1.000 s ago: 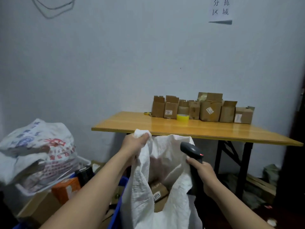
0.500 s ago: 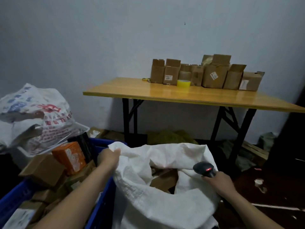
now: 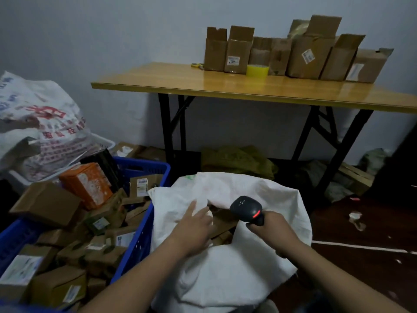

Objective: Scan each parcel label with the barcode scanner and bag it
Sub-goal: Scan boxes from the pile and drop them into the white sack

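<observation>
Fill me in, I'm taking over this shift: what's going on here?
A person's right hand grips the barcode scanner, red light on, over the open white sack. The left hand, fingers straight, is at the sack's mouth, where cardboard boxes lie. The blue crate beside it holds more parcels.

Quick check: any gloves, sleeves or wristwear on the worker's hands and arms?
No gloves: left hand and right hand are bare. The left forearm and right forearm are uncovered to the frame's edge, with no sleeve, watch, band or ring visible.
</observation>
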